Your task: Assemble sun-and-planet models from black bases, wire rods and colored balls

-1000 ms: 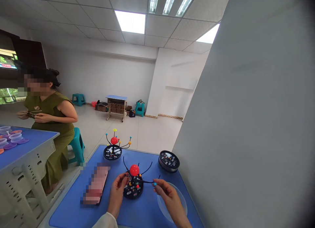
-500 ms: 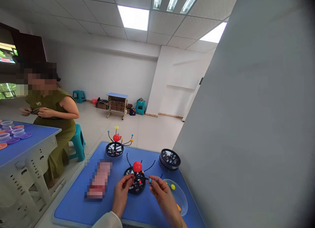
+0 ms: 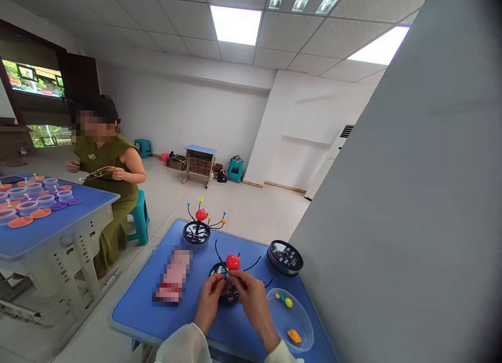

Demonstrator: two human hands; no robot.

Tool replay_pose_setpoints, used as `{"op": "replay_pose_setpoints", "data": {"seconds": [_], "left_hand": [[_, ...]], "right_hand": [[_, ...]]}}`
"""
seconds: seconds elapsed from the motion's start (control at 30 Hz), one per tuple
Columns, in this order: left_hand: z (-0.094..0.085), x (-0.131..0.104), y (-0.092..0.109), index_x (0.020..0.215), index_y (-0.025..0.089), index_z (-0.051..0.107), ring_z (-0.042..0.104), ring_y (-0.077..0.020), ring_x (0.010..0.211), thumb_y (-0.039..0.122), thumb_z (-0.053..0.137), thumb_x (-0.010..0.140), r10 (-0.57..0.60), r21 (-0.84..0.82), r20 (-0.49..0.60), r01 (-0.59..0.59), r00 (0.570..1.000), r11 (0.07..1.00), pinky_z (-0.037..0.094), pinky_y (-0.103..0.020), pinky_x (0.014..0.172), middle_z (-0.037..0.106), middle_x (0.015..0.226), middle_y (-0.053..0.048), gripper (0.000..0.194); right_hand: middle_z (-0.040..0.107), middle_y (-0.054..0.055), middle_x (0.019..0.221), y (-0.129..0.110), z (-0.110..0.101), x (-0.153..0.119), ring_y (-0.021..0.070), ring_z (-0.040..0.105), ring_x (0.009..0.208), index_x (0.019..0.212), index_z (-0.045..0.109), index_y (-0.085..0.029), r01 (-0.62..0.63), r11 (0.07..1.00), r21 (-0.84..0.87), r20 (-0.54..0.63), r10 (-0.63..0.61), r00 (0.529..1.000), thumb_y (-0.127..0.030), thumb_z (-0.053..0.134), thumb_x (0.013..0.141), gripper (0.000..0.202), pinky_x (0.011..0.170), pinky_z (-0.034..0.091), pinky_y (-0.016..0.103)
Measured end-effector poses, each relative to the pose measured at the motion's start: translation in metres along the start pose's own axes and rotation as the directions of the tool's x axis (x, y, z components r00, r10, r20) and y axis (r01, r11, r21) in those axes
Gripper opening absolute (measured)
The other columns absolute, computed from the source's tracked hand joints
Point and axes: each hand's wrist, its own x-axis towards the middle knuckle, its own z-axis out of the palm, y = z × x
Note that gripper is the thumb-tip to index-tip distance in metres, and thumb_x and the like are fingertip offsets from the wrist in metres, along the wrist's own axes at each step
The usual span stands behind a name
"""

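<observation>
- Landmark for all places: near red ball point(image 3: 232, 262), seated above a round black base point(image 3: 229, 300) on the blue table point(image 3: 137, 310).
- Around the near red ball: thin black rods reaching outward, with visible tips at upper left point(image 3: 216, 241) and at right point(image 3: 260, 257) bare of beads.
- Just in front of the near red ball, slightly left: small blue bead point(image 3: 227, 275), at the meeting point of both hands' fingertips.
- Right hand point(image 3: 253, 300), in front and to the right of the near red ball: thumb and forefinger in a narrow pinch, apparently on the blue bead.
- Left hand point(image 3: 209, 300), in front and to the left: finger and thumb nearly closed beside the bead; grip on bead or on rod impossible to tell.
- Degree of completion, by judgement: partial; ball and rods in place, several rods bare, lower parts hidden by the hands.
- Behind and left of the near red ball: far model point(image 3: 201, 215), with coloured beads on its rods.
- Right and in front: clear dish point(image 3: 280, 321), with loose yellow bead point(image 3: 288, 303), smaller beads and orange piece point(image 3: 294, 336).
- Directly right: round black case point(image 3: 285, 257).
- Left: blurred pink flat object point(image 3: 174, 274).
</observation>
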Motion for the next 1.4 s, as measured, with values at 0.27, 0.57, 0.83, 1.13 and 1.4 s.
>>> {"op": "replay_pose_setpoints", "data": {"seconds": [0.27, 0.57, 0.83, 1.13, 1.4], "left_hand": [[0.0, 0.001, 0.001, 0.077, 0.018, 0.075, 0.067, -0.0198, 0.07, 0.059, 0.073, 0.066, 0.004, 0.023, 0.022, -0.005, 1.0, 1.0, 0.055, -0.032, 0.074, 0.073, 0.07, -0.003, 0.042], [0.0, 0.002, 0.0, 0.073, 0.018, 0.072, 0.068, -0.022, 0.072, 0.053, 0.072, 0.069, 0.009, 0.033, 0.023, -0.01, 1.0, 0.999, 0.055, -0.034, 0.075, 0.071, 0.067, -0.003, 0.036], [0.001, 0.001, 0.0, 0.074, 0.018, 0.073, 0.066, -0.0205, 0.071, 0.051, 0.07, 0.071, 0.02, 0.033, 0.022, -0.02, 1.0, 0.999, 0.054, -0.032, 0.075, 0.07, 0.067, -0.002, 0.033], [-0.003, 0.003, -0.005, 0.076, 0.017, 0.075, 0.067, -0.021, 0.066, 0.052, 0.072, 0.068, 0.015, 0.056, -0.04, -0.013, 0.999, 0.998, 0.054, -0.032, 0.071, 0.073, 0.067, -0.003, 0.035], [-0.005, 0.004, 0.001, 0.075, 0.018, 0.075, 0.068, -0.0219, 0.065, 0.058, 0.073, 0.064, 0.046, 0.126, -0.065, -0.038, 0.997, 0.991, 0.056, -0.035, 0.073, 0.075, 0.068, -0.004, 0.042]], "right_hand": [[0.071, 0.005, 0.06, 0.004, 0.001, 0.004, 0.0149, 0.053, 0.041, 0.087, 0.079, -0.019, -0.008, 1.0, -0.022, 0.041, 0.009, 0.999, -0.06, 0.055, 0.08, 0.048, 0.041, 0.039, 0.024], [0.07, 0.003, 0.061, -0.001, -0.001, 0.005, 0.0145, 0.05, 0.04, 0.09, 0.079, -0.02, -0.021, 1.0, 0.009, 0.065, 0.021, 0.998, -0.061, 0.059, 0.079, 0.047, 0.044, 0.04, 0.027], [0.076, 0.003, 0.08, -0.011, -0.01, 0.009, 0.0199, 0.068, 0.067, 0.087, 0.078, -0.029, 0.228, 0.954, -0.196, 0.191, -0.191, 0.963, -0.039, 0.058, 0.087, 0.023, 0.063, 0.046, 0.027], [0.078, 0.002, 0.088, -0.025, -0.008, 0.011, 0.0193, 0.072, 0.072, 0.089, 0.074, -0.029, 0.308, 0.756, -0.577, 0.288, -0.165, 0.943, -0.026, 0.056, 0.089, 0.018, 0.057, 0.041, 0.023], [0.078, 0.003, 0.094, -0.029, -0.006, 0.005, 0.0202, 0.072, 0.072, 0.097, 0.073, -0.031, 0.273, 0.798, -0.538, 0.201, -0.193, 0.96, -0.021, 0.054, 0.089, 0.024, 0.056, 0.042, 0.024]]}}
